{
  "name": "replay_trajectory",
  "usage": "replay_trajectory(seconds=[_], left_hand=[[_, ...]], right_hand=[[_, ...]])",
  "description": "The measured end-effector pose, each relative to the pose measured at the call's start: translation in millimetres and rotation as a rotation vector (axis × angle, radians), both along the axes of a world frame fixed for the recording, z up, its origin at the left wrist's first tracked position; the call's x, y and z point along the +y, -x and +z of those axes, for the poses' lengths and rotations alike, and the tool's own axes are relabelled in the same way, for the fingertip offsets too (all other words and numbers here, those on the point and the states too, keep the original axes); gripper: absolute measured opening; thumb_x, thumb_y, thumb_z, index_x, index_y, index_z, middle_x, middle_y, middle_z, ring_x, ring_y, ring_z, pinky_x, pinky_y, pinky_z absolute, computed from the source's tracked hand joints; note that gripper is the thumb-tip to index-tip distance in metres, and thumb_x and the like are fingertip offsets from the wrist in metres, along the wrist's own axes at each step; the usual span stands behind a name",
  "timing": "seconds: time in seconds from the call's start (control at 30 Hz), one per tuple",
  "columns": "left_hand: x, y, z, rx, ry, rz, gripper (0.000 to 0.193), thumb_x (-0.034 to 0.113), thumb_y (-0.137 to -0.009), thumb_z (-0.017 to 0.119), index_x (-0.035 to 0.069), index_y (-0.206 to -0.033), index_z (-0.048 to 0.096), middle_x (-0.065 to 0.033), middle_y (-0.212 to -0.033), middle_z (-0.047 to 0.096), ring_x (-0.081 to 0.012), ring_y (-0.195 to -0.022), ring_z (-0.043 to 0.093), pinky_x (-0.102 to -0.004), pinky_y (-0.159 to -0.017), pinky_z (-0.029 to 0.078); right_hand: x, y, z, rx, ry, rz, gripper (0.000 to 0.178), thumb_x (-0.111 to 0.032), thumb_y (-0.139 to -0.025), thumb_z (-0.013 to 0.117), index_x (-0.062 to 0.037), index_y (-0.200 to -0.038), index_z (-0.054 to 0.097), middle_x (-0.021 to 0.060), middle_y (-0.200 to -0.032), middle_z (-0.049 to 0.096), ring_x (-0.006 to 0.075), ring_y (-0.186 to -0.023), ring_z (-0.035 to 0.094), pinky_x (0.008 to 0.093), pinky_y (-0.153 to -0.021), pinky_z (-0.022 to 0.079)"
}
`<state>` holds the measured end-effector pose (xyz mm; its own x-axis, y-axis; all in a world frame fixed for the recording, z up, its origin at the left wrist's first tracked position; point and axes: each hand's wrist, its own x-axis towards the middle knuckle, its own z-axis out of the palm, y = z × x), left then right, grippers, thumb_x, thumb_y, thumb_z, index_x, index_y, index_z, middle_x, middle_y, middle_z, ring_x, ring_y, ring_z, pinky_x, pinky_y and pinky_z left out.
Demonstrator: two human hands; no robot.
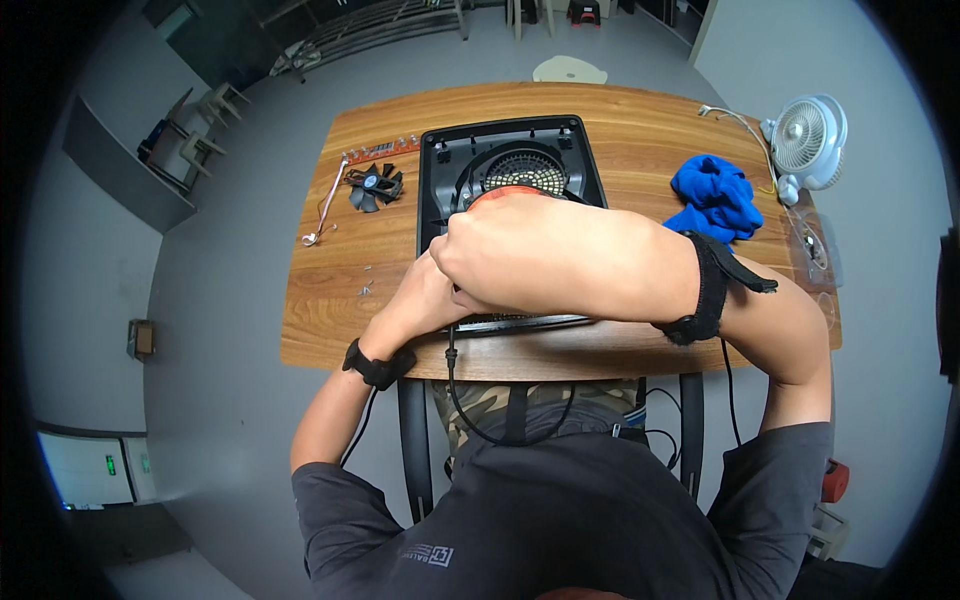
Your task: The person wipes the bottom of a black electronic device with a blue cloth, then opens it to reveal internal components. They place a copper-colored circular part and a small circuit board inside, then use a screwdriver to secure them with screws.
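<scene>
A black appliance housing (436, 160) lies open on the wooden table, with a round vent grille (525, 174) inside. Over its near left part my two hands meet. My right hand (490, 245) is closed in a fist, and whatever it grips is hidden. Below and left of it, touching it, my left hand (425, 298) has its fingers bent in at the housing's left side; the fingertips are covered. An orange-red part (508, 192) shows just beyond the right hand. A black power cord (452, 375) hangs from the housing's near edge in front of me.
On the table (560, 358), a black fan (374, 187), a circuit board (383, 149) with wires and several small screws (366, 288) lie left. To the right are a blue cloth (716, 195), a white desk fan (805, 140) and a clear plastic tray (818, 248). Beyond stands a stool (569, 70).
</scene>
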<state>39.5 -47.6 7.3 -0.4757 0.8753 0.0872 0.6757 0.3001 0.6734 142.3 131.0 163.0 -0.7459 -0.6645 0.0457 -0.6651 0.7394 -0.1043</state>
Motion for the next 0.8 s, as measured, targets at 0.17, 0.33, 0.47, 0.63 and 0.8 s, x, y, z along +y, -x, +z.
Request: replay_trajectory(seconds=[0.17, 0.33, 0.47, 0.63, 0.8], left_hand=[[0.8, 6.7, -19.0, 0.012, -0.1, 0.031, 0.061, 0.019, -0.073, 0.086, 0.002, -0.127, 0.064, -0.0198, -0.134, 0.063, -0.037, -0.126, 0.06, -0.0434, -0.107, 0.049], [2.0, 6.2, -20.7, 0.145, -0.192, -0.023, 0.049, 0.016, -0.074, 0.085, 0.001, -0.117, 0.068, -0.0197, -0.123, 0.068, -0.0366, -0.115, 0.066, -0.042, -0.099, 0.054], [0.1, 3.1, -18.3, 0.215, -0.231, -0.022, 0.038, 0.015, -0.072, 0.087, -0.001, -0.103, 0.071, -0.0189, -0.112, 0.071, -0.036, -0.107, 0.069, -0.0414, -0.092, 0.057], [-1.0, 5.4, -18.8, 0.226, -0.216, -0.026, 0.032, 0.016, -0.071, 0.089, -0.001, -0.093, 0.071, -0.0179, -0.108, 0.072, -0.0341, -0.107, 0.069, -0.0411, -0.088, 0.057], [-8.6, 0.6, -10.2, 0.342, -0.185, -0.057, 0.041, 0.021, -0.072, 0.09, 0.002, -0.105, 0.076, -0.0197, -0.122, 0.071, -0.035, -0.128, 0.061, -0.0429, -0.107, 0.049]], right_hand=[[10.5, -7.2, -10.8, 0.024, 0.192, 0.01, 0.014, -0.006, -0.085, 0.066, 0.0073, -0.09, 0.069, 0.0211, -0.086, 0.072, 0.0344, -0.082, 0.073, 0.0384, -0.075, 0.058], [16.4, -4.4, -12.7, 0.081, 0.184, 0.049, 0.014, -0.005, -0.082, 0.068, 0.0064, -0.089, 0.069, 0.0209, -0.085, 0.072, 0.0349, -0.083, 0.073, 0.0395, -0.075, 0.058], [12.4, -5.3, 0.1, 0.025, 0.077, 0.008, 0.015, -0.004, -0.081, 0.07, 0.0064, -0.091, 0.069, 0.0203, -0.084, 0.072, 0.0352, -0.082, 0.073, 0.0395, -0.076, 0.058], [8.3, -9.3, 29.5, 0.035, 0.043, -0.067, 0.018, -0.006, -0.082, 0.072, 0.0065, -0.094, 0.066, 0.0199, -0.08, 0.069, 0.0378, -0.081, 0.073, 0.0416, -0.075, 0.059], [17.4, -5.3, 40.9, -0.009, -0.03, -0.127, 0.025, -0.018, -0.089, 0.073, 0.002, -0.098, 0.061, 0.0197, -0.093, 0.066, 0.0386, -0.088, 0.071, 0.0442, -0.075, 0.058]])
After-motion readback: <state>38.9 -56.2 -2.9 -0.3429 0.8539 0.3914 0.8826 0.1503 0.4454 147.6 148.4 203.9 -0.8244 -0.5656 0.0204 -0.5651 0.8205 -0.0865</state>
